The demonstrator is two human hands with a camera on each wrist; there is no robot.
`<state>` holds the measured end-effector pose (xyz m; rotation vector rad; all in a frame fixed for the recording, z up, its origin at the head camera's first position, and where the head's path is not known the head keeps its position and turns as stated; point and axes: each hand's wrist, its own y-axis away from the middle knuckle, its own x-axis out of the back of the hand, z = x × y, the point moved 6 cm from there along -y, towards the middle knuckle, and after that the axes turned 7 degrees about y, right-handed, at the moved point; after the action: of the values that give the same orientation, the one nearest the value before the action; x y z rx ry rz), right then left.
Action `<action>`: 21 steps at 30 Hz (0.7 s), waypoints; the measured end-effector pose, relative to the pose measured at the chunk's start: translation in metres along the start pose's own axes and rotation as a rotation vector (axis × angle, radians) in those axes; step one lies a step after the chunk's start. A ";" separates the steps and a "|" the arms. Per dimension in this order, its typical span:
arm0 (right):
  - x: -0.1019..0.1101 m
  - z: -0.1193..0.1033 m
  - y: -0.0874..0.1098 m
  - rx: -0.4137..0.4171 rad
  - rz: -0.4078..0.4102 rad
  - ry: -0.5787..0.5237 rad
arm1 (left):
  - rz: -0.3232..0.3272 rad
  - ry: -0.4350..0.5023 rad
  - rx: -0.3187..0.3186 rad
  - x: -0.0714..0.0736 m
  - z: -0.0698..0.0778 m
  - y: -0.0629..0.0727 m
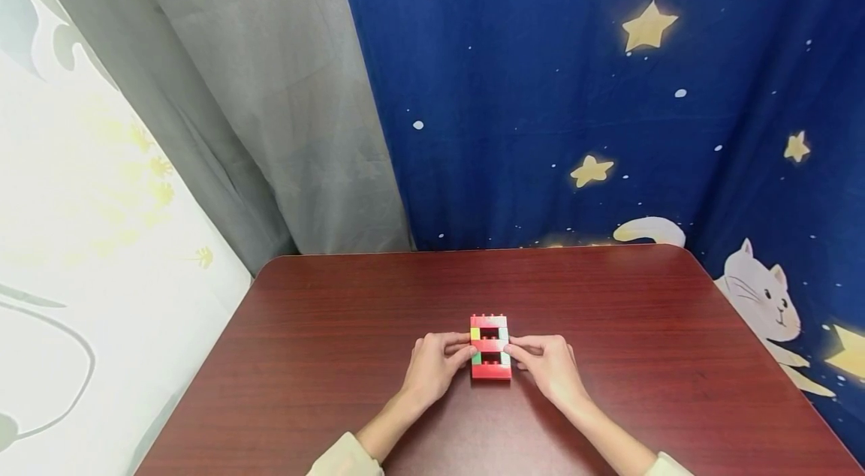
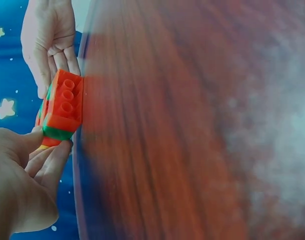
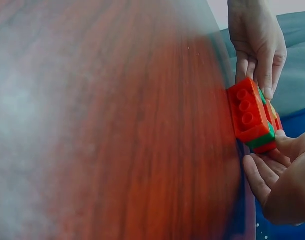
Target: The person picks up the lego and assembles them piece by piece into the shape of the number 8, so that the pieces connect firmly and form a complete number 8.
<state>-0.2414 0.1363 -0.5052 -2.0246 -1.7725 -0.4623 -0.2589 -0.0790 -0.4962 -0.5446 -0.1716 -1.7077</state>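
Between both hands is a block structure of toy building bricks (image 1: 491,372), with red bricks at its top, middle and bottom and two square gaps between them. On its left side show a yellow and a green brick; the right-side ones look pale green in glare. My left hand (image 1: 431,369) pinches the left side between thumb and fingers. From the right, my right hand (image 1: 549,369) pinches the opposite side. Both wrist views show the hollow underside with round tubes of the red end brick (image 2: 64,102), and a green brick (image 3: 260,139) next to it.
A dark red-brown wooden table (image 1: 324,326) with rounded far corners lies under the hands. Behind it hang a grey curtain (image 1: 270,85) and a blue curtain (image 1: 513,85) with stars and a white cat. A pale patterned cloth (image 1: 88,236) hangs at the left.
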 end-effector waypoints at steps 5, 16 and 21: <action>0.000 0.000 -0.002 0.018 0.019 0.046 | 0.010 0.012 0.009 0.000 0.000 -0.002; -0.002 0.000 -0.005 0.068 0.077 0.083 | 0.030 0.011 0.017 -0.001 -0.002 -0.004; -0.003 0.001 -0.006 0.067 0.083 0.086 | 0.047 -0.020 0.010 0.000 -0.002 -0.006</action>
<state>-0.2472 0.1351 -0.5067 -1.9935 -1.6249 -0.4515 -0.2649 -0.0784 -0.4972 -0.5543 -0.1801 -1.6554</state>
